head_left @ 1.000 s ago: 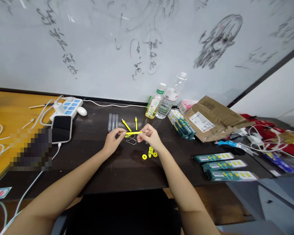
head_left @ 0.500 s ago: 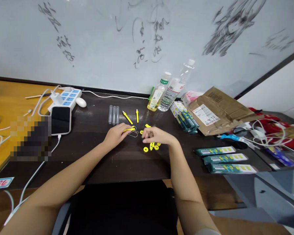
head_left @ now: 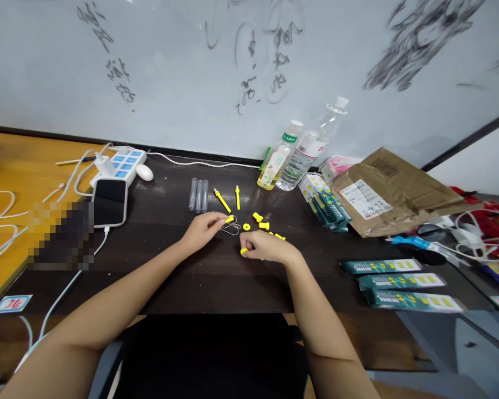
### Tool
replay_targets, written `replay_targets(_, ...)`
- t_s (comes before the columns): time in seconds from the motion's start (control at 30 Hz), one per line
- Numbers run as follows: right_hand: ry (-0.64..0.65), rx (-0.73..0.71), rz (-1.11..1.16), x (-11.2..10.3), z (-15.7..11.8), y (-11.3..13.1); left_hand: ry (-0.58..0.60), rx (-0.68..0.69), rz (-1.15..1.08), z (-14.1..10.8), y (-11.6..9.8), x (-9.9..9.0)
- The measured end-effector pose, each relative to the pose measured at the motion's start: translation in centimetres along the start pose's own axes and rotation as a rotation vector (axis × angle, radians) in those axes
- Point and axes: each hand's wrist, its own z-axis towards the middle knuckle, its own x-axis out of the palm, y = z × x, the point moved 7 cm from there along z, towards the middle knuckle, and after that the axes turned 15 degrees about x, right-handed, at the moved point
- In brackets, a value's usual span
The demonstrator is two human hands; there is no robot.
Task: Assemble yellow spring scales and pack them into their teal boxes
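Head view: my left hand (head_left: 203, 233) is pinching a yellow piece (head_left: 230, 220), my right hand (head_left: 261, 245) a yellow ring (head_left: 244, 251) at that piece's five o'clock, likely light, stiff, best rim-gripped.

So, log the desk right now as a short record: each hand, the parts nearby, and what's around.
Left hand: fingers pinch a yellow part
Right hand: fingers at a small yellow piece; firmness of grip unclear
Between hands: bent wire, partly looped
Beyond hands: two yellow rods, with three clear tubes to their left
Far right: three green-and-white packets, in front of a cardboard parcel
Back: two bottles near the whiteboard
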Motion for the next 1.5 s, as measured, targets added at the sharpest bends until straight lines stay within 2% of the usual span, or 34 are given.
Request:
replay_targets(0.13, -0.141, -0.043, 0.185, -1.5, 0.3, -0.3, -0.186, -0.283, -0.487, 0.0, 1.3, -0.4)
replay_targets(0.23, -0.173, -0.063, 0.287, -1.7, 0.7, -0.5, -0.296, -0.392, -0.724, 0.0, 1.6, -0.8)
replay_targets(0.37, -0.178, -0.096, 0.399, -1.2, 1.5, -0.5, -0.326, -0.432, -0.818, 0.0, 1.6, -1.0)
replay_targets(0.53, -0.123, -0.152, 0.661, -0.4, 2.4, 0.1, -0.269, -0.468, -0.83, -0.4, 1.5, -0.2)
replay_targets(0.63, -0.072, -0.141, 0.867, -0.1, 3.1, 0.1, -0.228, -0.456, -0.759, -0.4, 1.6, 0.1)
replay_targets(0.7, -0.043, -0.12, 1.004, -0.1, 3.3, -0.1, -0.16, -0.412, -0.659, -0.4, 1.5, 0.4)
replay_targets(0.83, 0.032, -0.101, 1.21, -0.1, 3.4, -0.3, 0.053, -0.233, -0.406, -0.3, 0.6, 1.1)
replay_targets(0.93, 0.115, -0.081, 1.288, 0.1, 3.4, -0.2, 0.146, -0.098, -0.185, -0.4, -0.1, 1.2)
replay_targets(1.03, 0.184, -0.033, 1.329, 0.4, 3.4, -0.1, 0.197, 0.027, 0.088, -0.3, -1.0, 1.0)
replay_targets(1.13, 0.205, 0.007, 1.338, 0.6, 3.3, 0.1, 0.242, 0.085, 0.247, -0.4, -1.5, 1.0)
replay_targets(1.5, 0.151, -0.006, 1.307, 0.9, 3.6, 0.0, 0.263, 0.095, 0.338, -0.5, -1.8, 0.9)
